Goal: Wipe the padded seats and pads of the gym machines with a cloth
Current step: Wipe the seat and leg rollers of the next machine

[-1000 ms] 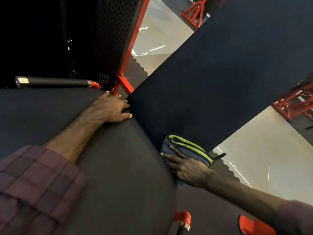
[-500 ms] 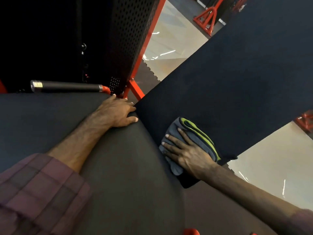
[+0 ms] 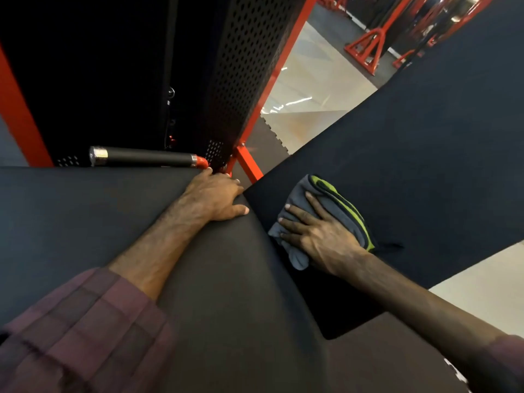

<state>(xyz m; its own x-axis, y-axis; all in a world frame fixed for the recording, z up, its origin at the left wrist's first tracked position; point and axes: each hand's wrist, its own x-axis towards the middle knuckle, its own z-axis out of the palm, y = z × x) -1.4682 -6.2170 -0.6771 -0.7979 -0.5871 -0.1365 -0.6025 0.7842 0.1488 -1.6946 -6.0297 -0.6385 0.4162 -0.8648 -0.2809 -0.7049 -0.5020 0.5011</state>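
Four fingers [image 3: 297,215] press flat on cloth [image 3: 337,207].

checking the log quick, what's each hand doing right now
Left hand: open, resting on the corner of the black pad.
Right hand: open, fingers spread, pressing the grey cloth flat.

left hand [image 3: 217,198] fingertips hidden behind pad edge — cloth [image 3: 329,214] partly under right hand [image 3: 317,236]
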